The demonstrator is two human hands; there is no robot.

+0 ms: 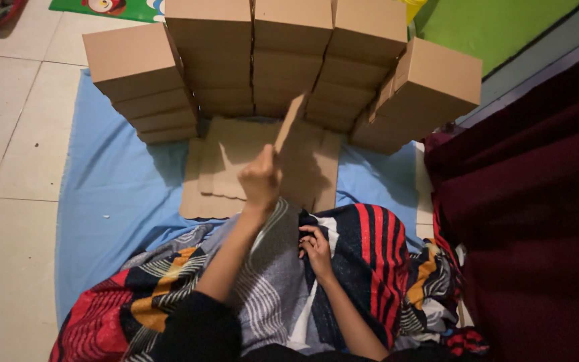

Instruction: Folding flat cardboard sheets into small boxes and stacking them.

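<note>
Left hand: the left hand (260, 179) is raised in front of the person, its fingers closed around the lower end of a flat cardboard piece (289, 124).
Cardboard piece: it stands up from the left hand at a slant, its upper end leaning to the right and reaching in front of the bottom of the middle box stack; it is seen nearly edge-on, so its full shape cannot be told.
Right hand: the right hand (315, 249) rests on the striped blanket (370, 248) over the person's lap, fingers curled and pressing into the cloth; whether it pinches a fold or only lies on it cannot be told.
Flat cardboard pile: a pile of unfolded cardboard blanks (309, 171) lies on the blue sheet (115, 188), just beyond the left hand and right at the foot of the stacks.
Box stacks: folded brown cardboard boxes (289, 60) stand in stacks in an arc behind the pile, three upright stacks in the middle, one stack leaning out at the left (139, 84) and one at the right (423, 94).
Blue sheet: spread on the tiled floor (8, 134), under the pile and the stacks, its near edge covered by the blanket.
Blanket: striped in red, black, grey, white and orange, draped over the person's legs.
Right side: a dark red cloth (531, 201) fills the area just beside the blanket.
Far edge: a green mat (490, 23) lies behind the right stack.
</note>
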